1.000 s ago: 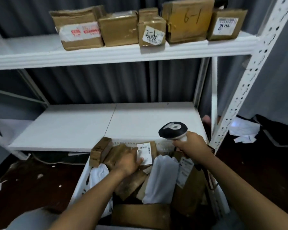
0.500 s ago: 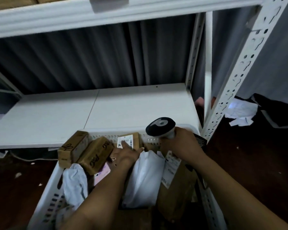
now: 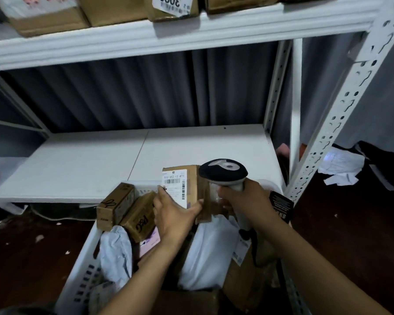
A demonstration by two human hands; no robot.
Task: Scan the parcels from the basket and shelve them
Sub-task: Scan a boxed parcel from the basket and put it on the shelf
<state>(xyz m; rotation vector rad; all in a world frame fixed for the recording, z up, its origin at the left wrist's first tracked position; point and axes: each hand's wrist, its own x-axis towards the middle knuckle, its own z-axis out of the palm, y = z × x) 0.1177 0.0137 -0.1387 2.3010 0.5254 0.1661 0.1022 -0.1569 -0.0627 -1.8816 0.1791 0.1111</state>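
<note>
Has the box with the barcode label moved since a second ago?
Yes. The labelled box, gripped by the left hand, has risen: it lay inside the basket below its far rim, and now stands above that rim, beside the scanner.

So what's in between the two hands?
The head view shows a small brown parcel there; the left hand holds it, the right hand grips the scanner.

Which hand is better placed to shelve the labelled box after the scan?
Probably the left hand: it grips the labelled box, held above the basket near the lower shelf. The right hand is occupied holding the scanner.
</note>
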